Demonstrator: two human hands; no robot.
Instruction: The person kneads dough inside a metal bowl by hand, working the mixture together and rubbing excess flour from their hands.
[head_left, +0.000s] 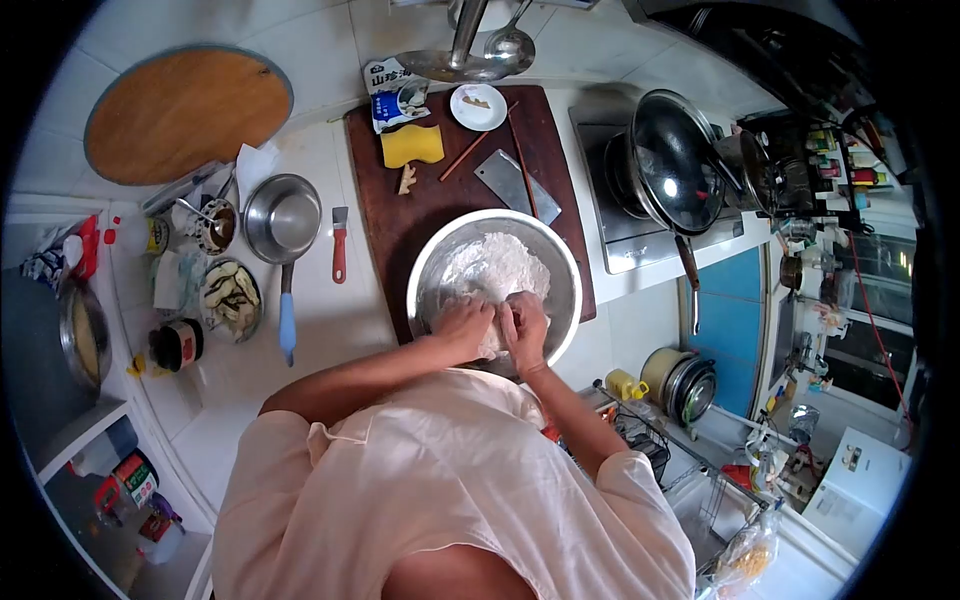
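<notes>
A large steel mixing bowl [572, 300] stands at the front of the dark wooden board, holding a heap of white flour [495, 262]. Both my hands are inside it, side by side near the front rim. My left hand [464, 328] has its fingers curled into a pale, floury dough [490, 345]. Closed against the same dough from the other side is my right hand [524, 328], its thumb toward the left hand. The fingertips of both hands are partly hidden in the mixture.
On the board [375, 220] lie a cleaver [515, 185], chopsticks [465, 155], a yellow sponge [411, 146], ginger [406, 179] and a small plate [478, 107]. Left are a saucepan [283, 218], a scraper [339, 245] and a bowl of slices [230, 300]. A lidded wok [678, 165] sits right.
</notes>
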